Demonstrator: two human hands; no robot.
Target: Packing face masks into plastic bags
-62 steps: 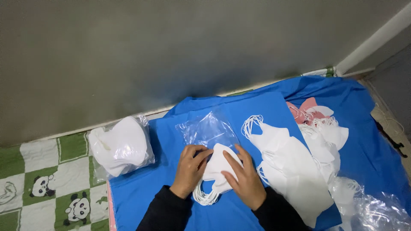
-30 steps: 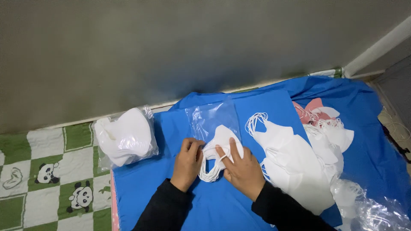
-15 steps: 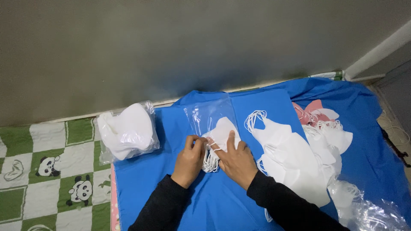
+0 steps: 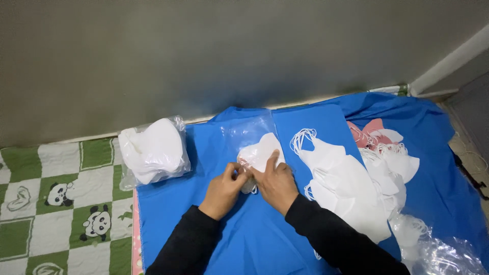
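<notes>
Left hand: the left hand [image 4: 224, 187] is curled, its fingertips pinched on the near edge of a small clear plastic sleeve [image 4: 249, 136] lying on the blue cloth sheet [image 4: 254, 239].
Right hand: the right hand [image 4: 277, 181] lies flat and mostly open, fingers pressing a folded white fabric face mask [image 4: 262, 152] whose far half sits in the sleeve's mouth.
Mask position: in the middle of the blue sheet, just left of a loose pile of white masks with looped ear cords [image 4: 346, 186].
Left side: a clear bag packed with white masks [image 4: 153, 150] rests at the sheet's left corner, partly on a green-and-white checked mat with panda prints [image 4: 61, 203].
Right side: crumpled clear plastic [image 4: 443, 252] lies near the lower right corner.
Behind: a plain grey wall [image 4: 229, 51].
</notes>
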